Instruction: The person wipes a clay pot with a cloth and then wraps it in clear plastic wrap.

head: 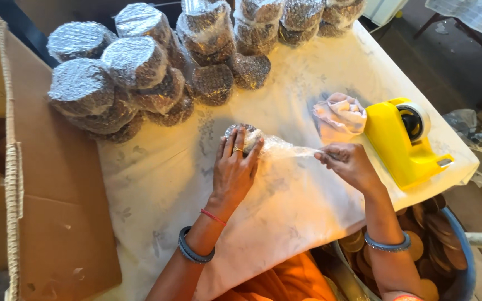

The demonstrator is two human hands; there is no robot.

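My left hand (234,167) lies flat on a clear plastic bag (274,146) holding a stack of dark round discs (250,134) on the white cloth-covered table (163,178). To the right, my right hand (348,161) pinches the twisted open end of that bag, pulling it taut. A yellow tape dispenser (403,142) stands just right of my right hand. A crumpled pink-white cloth (340,114) lies behind it.
Several sealed bags of stacked discs (135,67) are piled along the table's far side. An open cardboard box (29,184) stands at the left. A blue tub (453,245) with loose brown discs sits lower right.
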